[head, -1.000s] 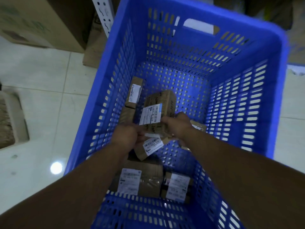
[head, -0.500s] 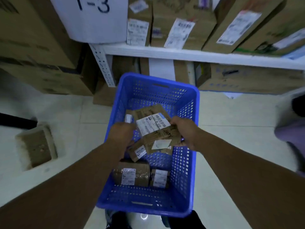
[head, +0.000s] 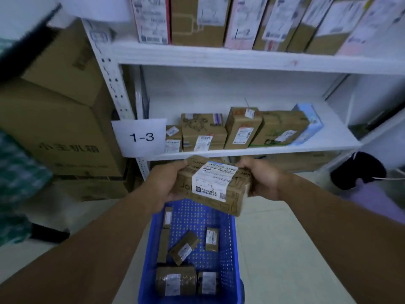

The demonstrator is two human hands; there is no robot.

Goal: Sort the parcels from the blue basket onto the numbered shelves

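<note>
Parcel (head: 215,186): a brown taped box with a white label (head: 213,179) facing up, held in the air over the far end of the blue basket (head: 192,218), just below the front edge of the shelf (head: 328,141) that carries the 1-3 sign (head: 141,137).
Wrong-shelf risk: the handwritten mark on the label is too blurred to read here; a misreading would likely send the box to the wrong number.
Drop risk: the box is tilted, with its near right corner hanging lowest. Only its ends are gripped, so if one hand lets go to reach, it could slide out onto the small parcels (head: 183,247) in the basket.
Knock risk: the shelf boxes (head: 243,128) stand close together near the front; a careless push could shove them back or tip them over.
Left hand (head: 166,183): fingers curled round the box's left end.
Right hand (head: 263,181): wrapped round the right end.
Parcel against grip: it spans between the two hands, the label clear of both, and the low corner juts out below the right hand.
</note>
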